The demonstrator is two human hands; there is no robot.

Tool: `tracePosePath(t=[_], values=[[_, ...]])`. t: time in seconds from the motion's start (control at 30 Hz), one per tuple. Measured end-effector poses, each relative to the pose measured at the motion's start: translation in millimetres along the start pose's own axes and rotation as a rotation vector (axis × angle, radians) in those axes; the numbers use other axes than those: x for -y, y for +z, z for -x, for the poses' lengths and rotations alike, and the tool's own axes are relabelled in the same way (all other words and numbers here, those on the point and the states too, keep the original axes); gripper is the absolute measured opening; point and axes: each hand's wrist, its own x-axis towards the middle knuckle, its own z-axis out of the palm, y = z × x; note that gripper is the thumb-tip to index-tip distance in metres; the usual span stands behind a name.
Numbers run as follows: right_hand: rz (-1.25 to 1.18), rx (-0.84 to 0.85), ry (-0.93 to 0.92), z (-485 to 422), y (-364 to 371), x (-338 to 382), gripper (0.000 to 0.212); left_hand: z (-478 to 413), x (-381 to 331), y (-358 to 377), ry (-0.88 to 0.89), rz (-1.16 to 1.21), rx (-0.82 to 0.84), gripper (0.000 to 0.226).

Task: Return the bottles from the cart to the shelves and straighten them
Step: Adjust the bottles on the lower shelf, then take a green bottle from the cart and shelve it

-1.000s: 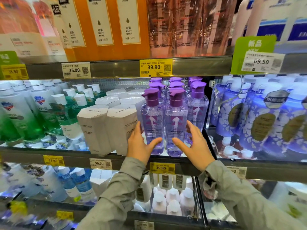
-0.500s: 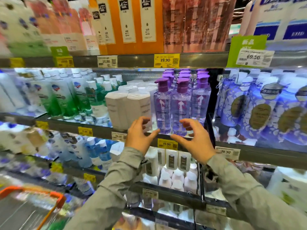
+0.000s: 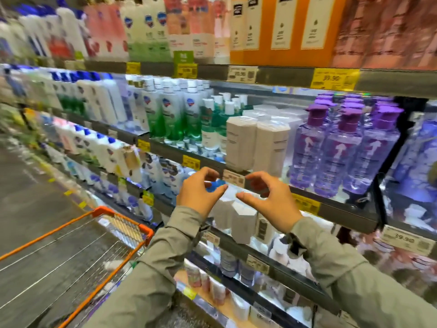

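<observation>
My left hand and right hand hang loosely curled and empty just below the white boxes. The purple-capped bottles stand right of those boxes, and the cart sits down-left, its contents too blurred to tell. I judge the bottles liquid-heavy, stiff and slick, so I'd grip mid-body, not the cap
</observation>
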Motion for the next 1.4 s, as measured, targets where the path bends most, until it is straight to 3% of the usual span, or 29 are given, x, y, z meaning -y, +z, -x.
tracePosePath(t=[0.47,1.03,1.27,1.4], values=[[-0.049,0.304,-0.177,-107,167,41,0.036,-44,121,-134,-0.197,-0.144,-0.182,0.025],[-0.192,0.868,-0.208,-120,409,65,0.029,63,275,-284,-0.646,-0.315,-0.517,0.03],[-0.144,1.06,-0.227,-134,503,55,0.027,74,339,-306,-0.813,-0.334,-0.531,0.024],[-0.089,1.129,-0.172,-141,546,36,0.027,69,379,-301,-0.904,-0.305,-0.446,0.02]])
